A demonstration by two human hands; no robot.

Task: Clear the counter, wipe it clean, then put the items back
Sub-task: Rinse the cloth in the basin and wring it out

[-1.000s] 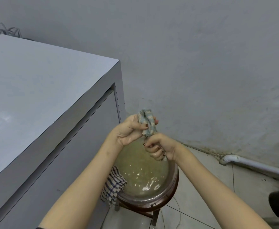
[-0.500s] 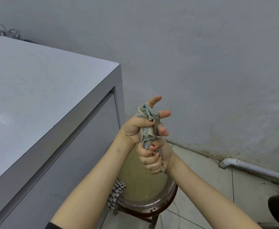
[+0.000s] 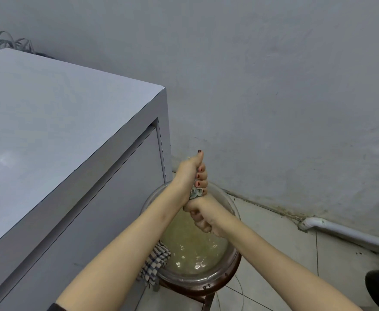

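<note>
- The cloth [image 3: 196, 193] is a wet, blue-grey wad held in the air above a bowl, just off the right end of the bench. Only a short twisted piece shows between the two fists.
- Its long axis runs roughly up and down in the picture, from the upper fist to the lower one. Its ends are hidden inside the hands.
- The left hand [image 3: 189, 173] is uppermost, its fingers curled tight round the cloth's upper part and its thumb pointing up.
- The right hand [image 3: 203, 217] is directly below and touching it, fingers wrapped round the lower part.
- The clear bowl [image 3: 184, 278] under the hands holds cloudy yellowish water [image 3: 190, 245] with ripples on it.
- The bowl sits on a dark brown round stool [image 3: 226, 283] on the tiled floor [image 3: 285, 254].
- A checked towel [image 3: 156, 263] hangs between the bowl and the bench's side.
- The grey bench [image 3: 60, 131] fills the left of the view, with cables [image 3: 11, 42] behind its far edge.
- A white pipe [image 3: 345, 231] runs along the foot of the grey wall [image 3: 273, 86] at the right.
</note>
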